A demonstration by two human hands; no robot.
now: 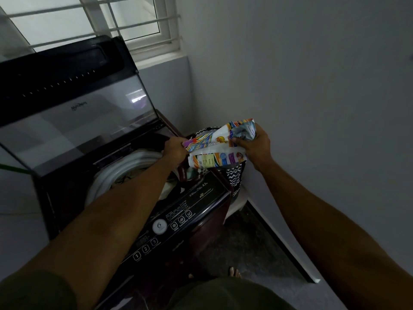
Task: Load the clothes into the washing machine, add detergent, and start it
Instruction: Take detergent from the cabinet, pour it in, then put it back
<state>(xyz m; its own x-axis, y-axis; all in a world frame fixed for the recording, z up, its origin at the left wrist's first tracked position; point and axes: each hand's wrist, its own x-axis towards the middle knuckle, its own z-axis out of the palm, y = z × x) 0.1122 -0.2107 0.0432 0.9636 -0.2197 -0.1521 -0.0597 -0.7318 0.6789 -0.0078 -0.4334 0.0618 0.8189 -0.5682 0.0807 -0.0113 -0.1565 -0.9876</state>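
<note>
Both hands' fingers (234, 140) pinch the detergent packet (218, 144) beyond the open drum (125, 168); a tilt spills powder outside.

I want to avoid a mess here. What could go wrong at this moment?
1. Both hands, left and right, hold the crumpled colourful plastic detergent packet beside the drum, so powder may spill onto the black control panel.
2. The raised glass lid might fall.

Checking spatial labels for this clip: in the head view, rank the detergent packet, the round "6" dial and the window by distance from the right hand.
1. Detergent packet: gripped in the right hand.
2. Round "6" dial: lower left, on the control panel.
3. Window: far upper left, behind the raised lid.
</note>
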